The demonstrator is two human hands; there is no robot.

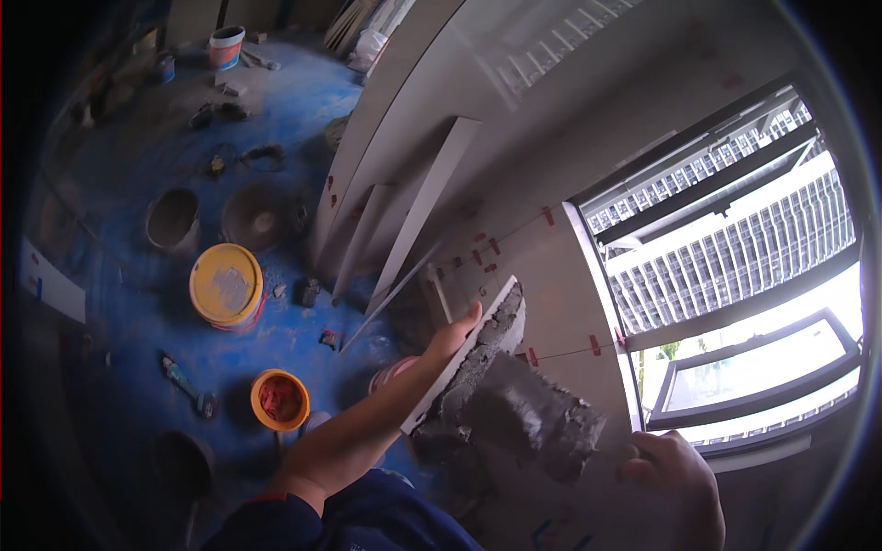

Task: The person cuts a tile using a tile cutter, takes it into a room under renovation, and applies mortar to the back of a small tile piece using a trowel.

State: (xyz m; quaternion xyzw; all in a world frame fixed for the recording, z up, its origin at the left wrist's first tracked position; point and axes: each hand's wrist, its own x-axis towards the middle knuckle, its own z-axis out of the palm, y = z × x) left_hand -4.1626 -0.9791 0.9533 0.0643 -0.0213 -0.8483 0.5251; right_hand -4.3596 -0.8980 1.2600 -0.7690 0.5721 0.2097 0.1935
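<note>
My left hand (447,342) grips a narrow pale tile (432,400) by its edge, thumb near the upper end. Rough grey mortar (499,321) coats the tile's right-hand side. Against it lies a trowel (525,413), its blade smeared with wet grey mortar that hangs ragged at the right end. My right hand (678,473) is closed at the trowel's handle end; the handle itself is mostly hidden in the fingers and shadow.
Left, on the blue-stained floor, stand a yellow-lidded bucket (226,282), an orange-rimmed bucket (280,400) with red pieces inside, and a power tool (189,386). Long boards (424,211) lean on the wall. An open window (749,367) is at right; red clips (548,216) dot the wall.
</note>
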